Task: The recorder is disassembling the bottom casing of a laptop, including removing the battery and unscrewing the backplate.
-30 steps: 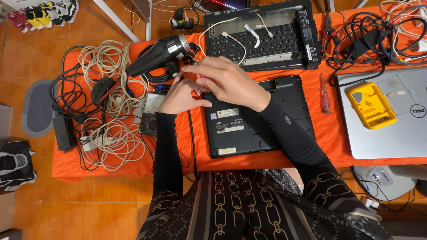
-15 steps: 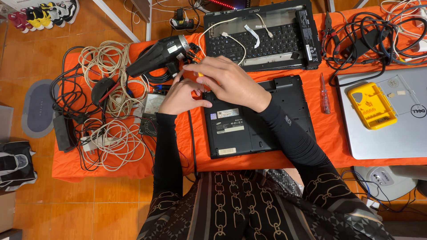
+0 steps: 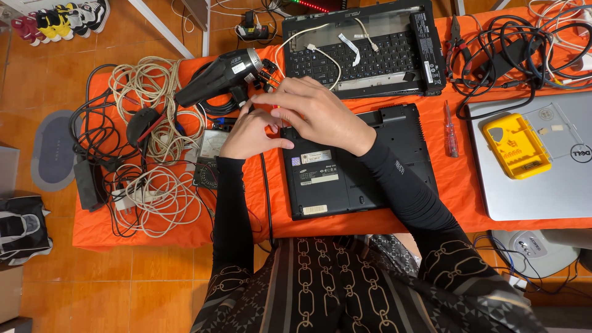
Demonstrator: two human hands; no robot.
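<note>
Table: we see an orange-covered table (image 3: 468, 185) that fills most of the head view and carries everything below.
Silver laptop: at the far right lies a closed silver laptop (image 3: 555, 185), with a yellow parts box (image 3: 517, 145) resting on its lid.
Black laptop base: right in front of us sits an upturned black laptop base (image 3: 345, 179), underside up, with pale labels on it; both of our hands meet at its top left corner.
Keyboard panel: beyond it, well apart from the hands, lies a black keyboard panel (image 3: 370, 52) with loose white ribbon cables across it.
Cables: a heap of beige and black cables (image 3: 148, 154) covers the left end of the table, and a second black tangle (image 3: 505, 49) lies at the upper right.
Heat gun: a black heat gun (image 3: 219, 77) lies tilted just beyond our left hand, near but not touching it.
Right hand: our right hand (image 3: 320, 114) arches over the corner of the base, fingers bent down; we cannot tell whether it grips anything beneath.
Left hand: our left hand (image 3: 250, 132) is curled at the base's left edge, thumb against the corner; what it holds, if anything, is hidden.
Screwdriver: a red-handled screwdriver (image 3: 451, 128) lies on the cloth between the base and the silver laptop.
</note>
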